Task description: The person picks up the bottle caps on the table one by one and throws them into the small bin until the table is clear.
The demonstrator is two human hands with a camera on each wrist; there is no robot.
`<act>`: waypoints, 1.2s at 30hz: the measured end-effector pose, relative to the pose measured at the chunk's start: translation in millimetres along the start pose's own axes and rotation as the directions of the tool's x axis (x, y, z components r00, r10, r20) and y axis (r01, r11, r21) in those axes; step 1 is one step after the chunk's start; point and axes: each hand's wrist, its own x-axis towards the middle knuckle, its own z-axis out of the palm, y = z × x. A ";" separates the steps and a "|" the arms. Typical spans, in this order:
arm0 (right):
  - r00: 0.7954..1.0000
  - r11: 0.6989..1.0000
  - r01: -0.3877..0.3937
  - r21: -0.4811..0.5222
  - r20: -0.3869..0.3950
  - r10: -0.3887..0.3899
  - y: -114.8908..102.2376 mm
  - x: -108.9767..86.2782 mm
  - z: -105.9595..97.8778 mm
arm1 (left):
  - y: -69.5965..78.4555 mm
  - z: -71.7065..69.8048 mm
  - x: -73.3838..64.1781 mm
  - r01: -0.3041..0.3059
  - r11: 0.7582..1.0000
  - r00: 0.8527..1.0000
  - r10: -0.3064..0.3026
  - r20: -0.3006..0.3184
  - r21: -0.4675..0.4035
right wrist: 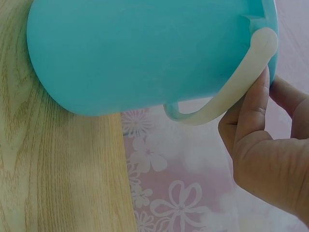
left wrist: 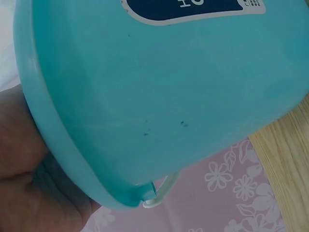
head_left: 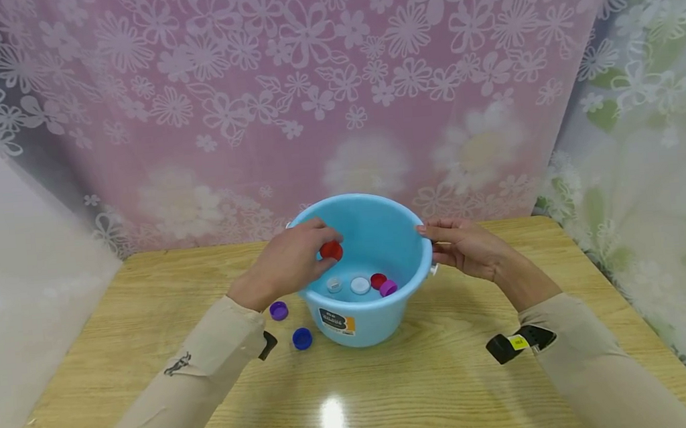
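A light blue bucket [head_left: 360, 323] stands on the wooden table between both hands. Over its left rim reaches my left hand [head_left: 286, 262], pinching a red bottle cap [head_left: 331, 250] between thumb and fingers inside the opening. My right hand [head_left: 468, 248] grips the bucket's right rim, thumb on one side and fingers on the other, beside the white handle [right wrist: 227, 99]. At the bottom lie several caps, among them a white cap [head_left: 360, 285], a dark red cap [head_left: 378, 280] and a magenta cap [head_left: 388, 288]. In the left wrist view, the held cap is hidden behind the bucket wall.
On the table [head_left: 453, 380], left of the bucket, lie a purple cap [head_left: 279, 310] and a blue cap [head_left: 302, 339]. A pink flowered curtain [head_left: 310, 109] hangs behind the table's back edge, with pale cloth on both sides.
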 end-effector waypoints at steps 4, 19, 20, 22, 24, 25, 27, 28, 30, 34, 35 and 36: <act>1.000 1.000 0.003 0.001 0.003 -0.003 -0.1 0.0 0.3 | -0.3 -1.1 0.1 0.023 1.000 1.000 -0.023 0.020 0.010; 1.000 1.000 0.018 -0.008 0.003 -0.018 0.3 -0.4 0.8 | -18.2 -2.2 -8.5 0.172 0.983 0.932 -0.182 -0.313 -0.061; 1.000 1.000 0.019 -0.009 0.004 -0.019 0.2 -0.4 1.0 | -20.9 -1.8 -10.2 0.187 0.980 0.913 -0.201 -0.354 -0.073; 1.000 1.000 0.018 -0.011 0.005 -0.018 0.2 -0.4 1.3 | -25.9 -2.0 -13.8 0.211 0.972 0.876 -0.233 -0.422 -0.099; 1.000 1.000 0.017 -0.010 0.008 -0.017 0.2 -0.4 1.4 | -31.2 -2.7 -17.8 0.224 0.967 0.851 -0.254 -0.460 -0.120; 1.000 1.000 0.017 -0.008 0.008 -0.017 0.1 -0.5 1.3 | -33.6 -3.2 -20.0 0.227 0.965 0.842 -0.263 -0.471 -0.133; 1.000 1.000 0.017 -0.004 0.010 -0.017 0.2 -0.6 0.9 | -38.7 -3.4 -24.6 0.236 0.960 0.831 -0.280 -0.480 -0.152; 1.000 1.000 0.018 -0.002 0.011 -0.018 0.2 -0.7 0.8 | -41.6 -3.0 -26.8 0.240 0.957 0.828 -0.289 -0.481 -0.163; 1.000 1.000 0.020 0.005 0.011 -0.020 0.3 -0.8 0.4 | -47.6 -0.8 -31.6 0.255 0.950 0.824 -0.310 -0.475 -0.178; 1.000 1.000 0.021 0.014 0.011 -0.022 0.8 -0.3 0.1 | -58.8 6.3 -43.5 0.315 0.927 0.823 -0.374 -0.427 -0.205; 1.000 1.000 0.021 0.017 0.011 -0.021 1.0 -0.1 0.1 | -61.4 8.8 -46.9 0.336 0.919 0.825 -0.394 -0.405 -0.208; 1.000 1.000 0.021 0.018 0.011 -0.021 1.2 0.1 0.1 | -64.0 11.5 -50.5 0.357 0.910 0.828 -0.412 -0.380 -0.209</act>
